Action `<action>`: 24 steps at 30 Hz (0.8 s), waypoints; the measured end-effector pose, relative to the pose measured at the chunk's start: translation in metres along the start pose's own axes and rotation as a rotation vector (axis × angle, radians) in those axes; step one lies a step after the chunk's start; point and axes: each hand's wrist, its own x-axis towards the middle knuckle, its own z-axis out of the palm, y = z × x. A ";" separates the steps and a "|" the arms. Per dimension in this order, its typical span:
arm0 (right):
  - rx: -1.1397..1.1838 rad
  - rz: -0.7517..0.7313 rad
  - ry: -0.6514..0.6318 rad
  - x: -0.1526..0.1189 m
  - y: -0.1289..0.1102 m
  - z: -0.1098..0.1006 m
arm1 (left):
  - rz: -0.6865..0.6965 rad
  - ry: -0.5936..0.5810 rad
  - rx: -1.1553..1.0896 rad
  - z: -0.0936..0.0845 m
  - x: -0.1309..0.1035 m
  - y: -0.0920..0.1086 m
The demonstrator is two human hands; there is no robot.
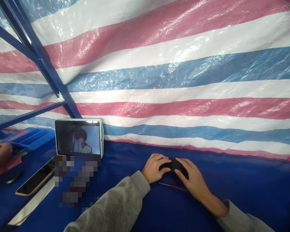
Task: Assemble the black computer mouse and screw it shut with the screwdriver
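One smooth, rounded black object (174, 165) is held low over the blue tabletop (222, 193), toward 5 o'clock from view centre. Its 9 o'clock end is gripped between left-hand (156, 168) thumb and curled fingers; its 3 o'clock end is clasped by the right hand (191, 176). At 6 o'clock, a thin, red-handled metal tool (174, 187) is placed. Toward 9 o'clock, a white-cased rectangular tablet (78, 137) is stood upright.

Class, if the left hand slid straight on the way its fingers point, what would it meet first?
The dark object comes first; the left hand seems to be against it. Beyond lies the right hand, on the other side, though depth is unclear.
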 end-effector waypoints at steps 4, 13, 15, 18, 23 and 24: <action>0.006 0.008 -0.006 0.000 0.000 0.000 | -0.004 -0.050 0.008 -0.004 0.000 0.003; 0.033 0.024 -0.039 -0.001 0.002 0.000 | 0.025 -0.111 0.063 -0.003 0.000 0.004; 0.065 0.000 -0.048 -0.001 0.002 -0.001 | 0.027 -0.088 0.059 -0.004 0.000 0.005; 0.106 -0.017 -0.045 -0.001 0.003 -0.001 | 0.004 -0.040 0.045 -0.004 0.000 0.005; 0.133 0.122 -0.030 0.002 0.002 -0.002 | -0.086 0.039 0.052 -0.004 -0.002 0.006; 0.142 0.152 -0.029 0.003 0.002 -0.003 | -0.088 0.047 0.054 -0.005 -0.002 0.007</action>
